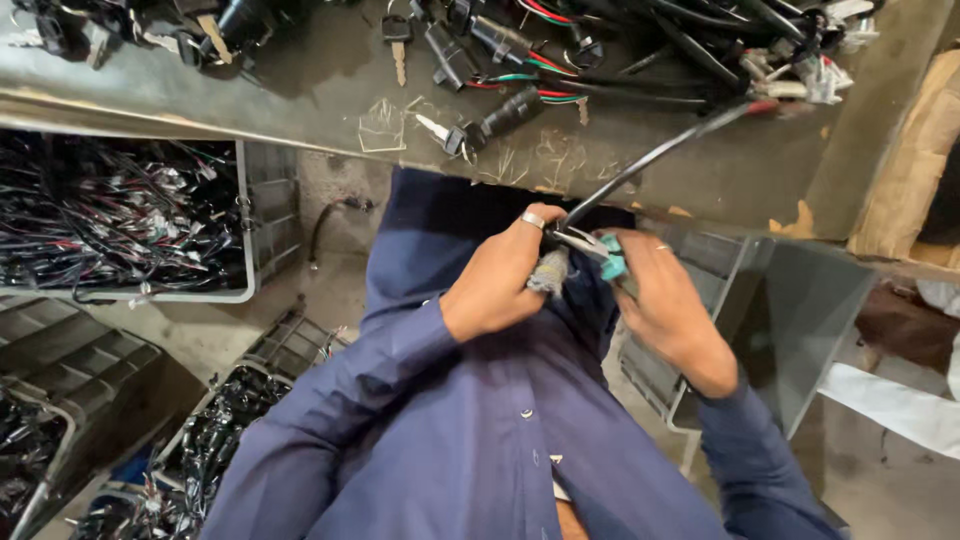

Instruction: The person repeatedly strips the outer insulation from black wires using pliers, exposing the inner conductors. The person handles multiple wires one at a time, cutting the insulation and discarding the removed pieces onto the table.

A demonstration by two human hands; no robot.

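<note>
Black cable [650, 160] w/ a teal connector [612, 262] at its end sits between both hands, just below the workbench [330, 90] edge. Left hand [500, 280] is curled round a grey rag [548, 272], thumb on the cable end. Right hand [665, 300] pinches the connector. The cable runs up onto the bench, into a wire pile [700, 40]. Keys and switches [470, 50] lie on the bench; crates of wiring [120, 215] below it, left.
</note>
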